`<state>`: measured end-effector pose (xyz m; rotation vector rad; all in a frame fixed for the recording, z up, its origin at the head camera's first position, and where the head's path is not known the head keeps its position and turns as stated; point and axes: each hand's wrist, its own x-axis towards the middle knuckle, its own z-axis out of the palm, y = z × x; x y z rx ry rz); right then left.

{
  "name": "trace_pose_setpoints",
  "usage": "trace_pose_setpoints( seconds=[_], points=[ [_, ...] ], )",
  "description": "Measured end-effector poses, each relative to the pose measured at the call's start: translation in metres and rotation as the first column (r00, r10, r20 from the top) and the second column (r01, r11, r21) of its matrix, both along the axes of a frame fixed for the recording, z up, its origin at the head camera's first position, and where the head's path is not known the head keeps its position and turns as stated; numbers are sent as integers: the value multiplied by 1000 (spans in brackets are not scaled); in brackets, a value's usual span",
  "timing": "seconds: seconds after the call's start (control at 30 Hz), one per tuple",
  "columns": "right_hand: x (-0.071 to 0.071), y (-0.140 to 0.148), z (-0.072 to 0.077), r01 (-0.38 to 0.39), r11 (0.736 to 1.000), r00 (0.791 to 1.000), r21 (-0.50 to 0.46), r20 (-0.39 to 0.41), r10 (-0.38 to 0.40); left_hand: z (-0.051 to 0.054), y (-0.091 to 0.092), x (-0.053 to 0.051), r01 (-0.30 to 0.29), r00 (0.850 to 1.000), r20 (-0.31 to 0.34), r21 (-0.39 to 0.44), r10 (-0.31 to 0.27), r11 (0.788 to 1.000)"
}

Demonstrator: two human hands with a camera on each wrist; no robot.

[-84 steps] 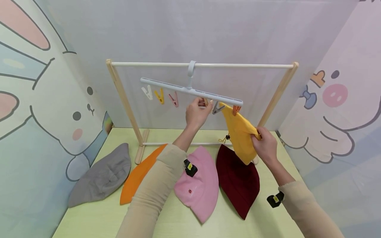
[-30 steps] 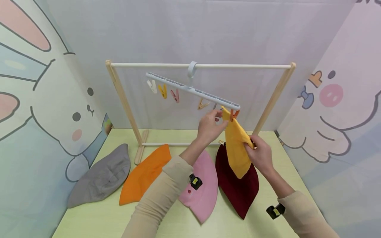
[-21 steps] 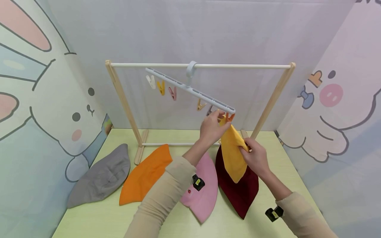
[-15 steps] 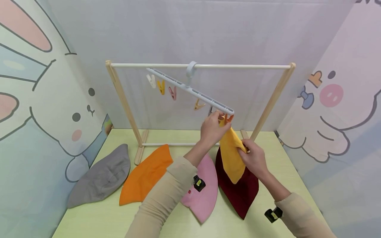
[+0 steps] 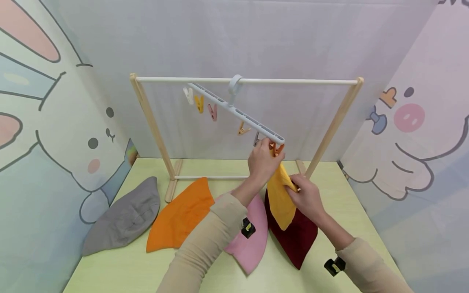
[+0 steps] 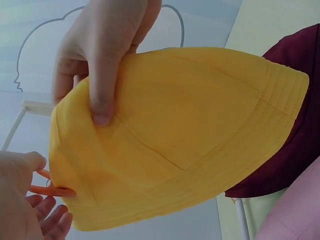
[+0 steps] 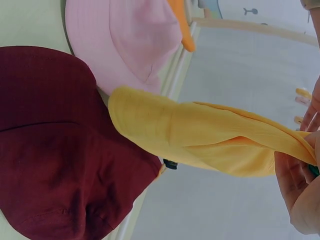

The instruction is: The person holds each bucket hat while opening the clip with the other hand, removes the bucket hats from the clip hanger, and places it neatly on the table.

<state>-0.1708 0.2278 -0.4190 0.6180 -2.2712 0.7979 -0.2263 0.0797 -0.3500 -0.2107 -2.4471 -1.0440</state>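
Observation:
My left hand (image 5: pixel 264 160) pinches an orange clothespin (image 5: pixel 278 149) at the near right end of a pale blue hanger (image 5: pixel 254 122). A yellow bucket hat (image 5: pixel 281 203), folded flat, hangs below it; in the left wrist view the clothespin's tip lies over the hat's brim edge. My right hand (image 5: pixel 305 197) grips the hat's side, thumb on one face and fingers on the other, also plain in the left wrist view. Whether the clothespin bites the cloth is unclear. A grey clothespin (image 5: pixel 256 139) hangs just behind my left fingers.
The hanger hooks over a white rod on a wooden rack (image 5: pixel 152 126). Other clothespins, white (image 5: pixel 188 96), yellow, pink and beige, hang along it. Grey (image 5: pixel 124 219), orange (image 5: pixel 181 215), pink (image 5: pixel 253 240) and dark red (image 5: pixel 293 240) hats lie on the table (image 5: pixel 121 272).
My left hand has shifted from the beige clothespin to the orange one. The hanger's right end has swung nearer and lower. The right hand and yellow hat have moved left and down.

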Motion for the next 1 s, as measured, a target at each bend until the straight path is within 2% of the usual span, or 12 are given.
trace_pose_setpoints(
  seconds=[0.4, 0.8, 1.0],
  points=[
    [5, -8, 3, -25, 999, 999, 32, 33, 24, -8, 4, -3, -74, 993, -88, 28, 76, 997],
    [7, -8, 3, -49, 998, 998, 45, 47, 47, -12, 3, -3, -93, 978, -187, 7, 93, 996],
    [7, -5, 3, -48, 998, 998, 52, 40, 45, -13, 2, -2, -96, 972, -217, -35, 86, 995]
  ],
)
